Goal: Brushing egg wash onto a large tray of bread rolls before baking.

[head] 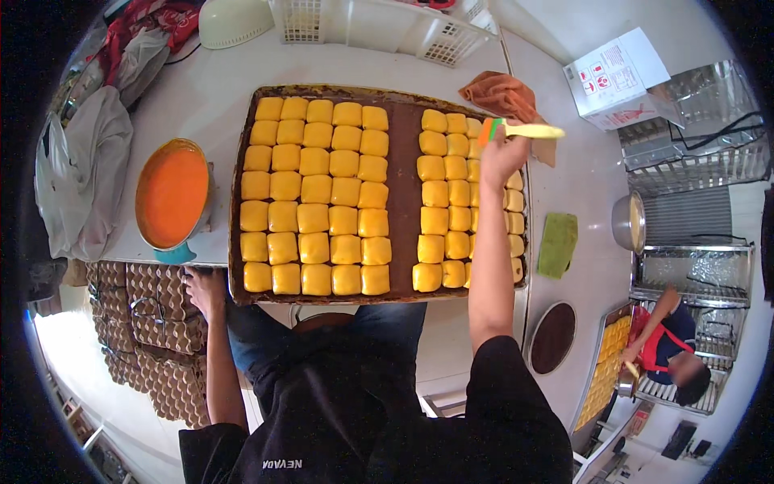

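Observation:
A dark baking tray (404, 199) lies before me, bearing two blocks of square buns (314, 187) with a glossy yellow coating. My right hand (505, 151) grips a pastry brush (532, 130) with a pale handle and orange bristles over the upper right buns. Part of the right block is hidden by my forearm. At the left table edge, near the bowl of orange liquid (172, 196), is my left hand (204, 290); its fingers are partly hidden and I cannot tell whether they hold the edge. A teal object (175, 254) sits under the bowl's near rim.
An orange cloth (499, 94) touches the tray's far right corner; a green cloth (557, 245) and a round dark pan (552, 339) lie to the right. Plastic crates (375, 27) stand behind. Egg trays (160, 314) are stacked lower left. A co-worker (671, 351) works beside another bun tray (604, 369).

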Tool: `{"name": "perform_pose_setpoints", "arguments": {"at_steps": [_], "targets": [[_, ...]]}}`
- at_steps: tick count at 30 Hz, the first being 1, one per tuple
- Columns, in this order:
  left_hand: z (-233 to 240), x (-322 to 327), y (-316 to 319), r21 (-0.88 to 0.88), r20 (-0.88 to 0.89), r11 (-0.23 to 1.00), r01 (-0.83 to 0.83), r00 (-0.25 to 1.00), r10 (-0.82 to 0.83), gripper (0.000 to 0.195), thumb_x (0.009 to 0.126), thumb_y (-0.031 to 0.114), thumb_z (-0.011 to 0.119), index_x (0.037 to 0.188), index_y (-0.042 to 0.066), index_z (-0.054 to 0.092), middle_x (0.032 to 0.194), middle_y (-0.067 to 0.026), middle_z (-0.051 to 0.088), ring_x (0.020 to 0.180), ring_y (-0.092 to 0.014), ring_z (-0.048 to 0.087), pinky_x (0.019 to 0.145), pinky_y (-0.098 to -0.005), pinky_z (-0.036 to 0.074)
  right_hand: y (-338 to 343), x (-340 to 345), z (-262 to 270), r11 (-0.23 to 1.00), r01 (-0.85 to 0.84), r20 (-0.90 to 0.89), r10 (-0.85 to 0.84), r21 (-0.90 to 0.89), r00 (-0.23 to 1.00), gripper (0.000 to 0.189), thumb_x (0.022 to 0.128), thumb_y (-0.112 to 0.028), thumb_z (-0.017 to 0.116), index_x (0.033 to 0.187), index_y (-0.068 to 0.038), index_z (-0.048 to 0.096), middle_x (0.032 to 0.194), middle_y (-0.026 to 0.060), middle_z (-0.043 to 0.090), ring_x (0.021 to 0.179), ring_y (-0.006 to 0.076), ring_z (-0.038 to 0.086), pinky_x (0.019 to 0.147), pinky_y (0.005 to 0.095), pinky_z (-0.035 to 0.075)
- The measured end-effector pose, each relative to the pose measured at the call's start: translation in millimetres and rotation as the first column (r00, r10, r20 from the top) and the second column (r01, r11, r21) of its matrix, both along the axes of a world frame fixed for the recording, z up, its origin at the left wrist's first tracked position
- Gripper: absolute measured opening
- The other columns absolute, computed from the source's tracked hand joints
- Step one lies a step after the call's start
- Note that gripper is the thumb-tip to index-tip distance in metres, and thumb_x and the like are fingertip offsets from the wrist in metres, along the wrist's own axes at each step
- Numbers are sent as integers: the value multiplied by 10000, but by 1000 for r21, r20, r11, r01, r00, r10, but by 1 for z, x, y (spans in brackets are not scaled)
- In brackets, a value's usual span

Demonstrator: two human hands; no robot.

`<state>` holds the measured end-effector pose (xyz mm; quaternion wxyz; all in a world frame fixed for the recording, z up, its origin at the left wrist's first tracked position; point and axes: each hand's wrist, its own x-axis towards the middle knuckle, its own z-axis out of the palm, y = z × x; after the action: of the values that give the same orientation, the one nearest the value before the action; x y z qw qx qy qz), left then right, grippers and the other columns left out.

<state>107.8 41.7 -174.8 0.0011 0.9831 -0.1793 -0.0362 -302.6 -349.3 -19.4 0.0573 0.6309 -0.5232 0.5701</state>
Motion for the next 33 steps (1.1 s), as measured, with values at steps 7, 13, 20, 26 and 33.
{"name": "perform_pose_setpoints", "arguments": {"at_steps": [7, 13, 20, 26, 33], "targets": [[2, -3, 4, 8, 38, 1000, 20, 999, -20, 829, 834, 532, 558, 1406, 5, 272, 1179, -281, 515, 1057, -438, 531, 847, -523, 474, -29, 2, 3, 945, -289, -154, 312, 154, 937, 155, 770, -43, 693, 893, 17, 620, 826, 121, 665, 772, 225, 636, 747, 321, 484], [16, -6, -7, -3, -93, 1000, 5, 996, -6, 832, 813, 465, 597, 1403, -17, 263, 1236, -281, 480, 1092, -444, 501, 887, -532, 445, -36, -9, 31, 523, -535, -39, 738, 664, 674, 170, 782, -107, 697, 901, 0, 643, 819, 109, 673, 779, 246, 641, 737, 320, 484], [5, -3, -2, 9, -36, 1000, 20, 999, -20, 772, 842, 483, 558, 1385, 8, 286, 1210, -284, 486, 1067, -444, 522, 854, -531, 469, -36, 15, 46, 908, -165, -505, 357, 385, 786, 181, 786, -58, 661, 967, -53, 652, 821, 118, 667, 775, 268, 646, 722, 381, 492], [13, -5, -5, -37, -116, 998, -44, 992, 39, 872, 783, 499, 621, 1405, 5, 261, 1260, -296, 457, 1129, -448, 476, 911, -533, 425, 17, 8, 24, 773, -197, -125, 336, 603, 933, 180, 809, -107, 652, 969, -26, 640, 856, 151, 670, 816, 281, 644, 750, 398, 490], [10, -8, -6, -62, -63, 998, -19, 998, 15, 858, 789, 523, 609, 1410, 38, 271, 1312, -292, 422, 1139, -453, 477, 914, -540, 424, 22, -32, 6, 952, 74, -91, -49, 298, 995, 199, 804, -90, 665, 967, 10, 613, 912, 177, 648, 847, 309, 630, 759, 403, 491]]}}
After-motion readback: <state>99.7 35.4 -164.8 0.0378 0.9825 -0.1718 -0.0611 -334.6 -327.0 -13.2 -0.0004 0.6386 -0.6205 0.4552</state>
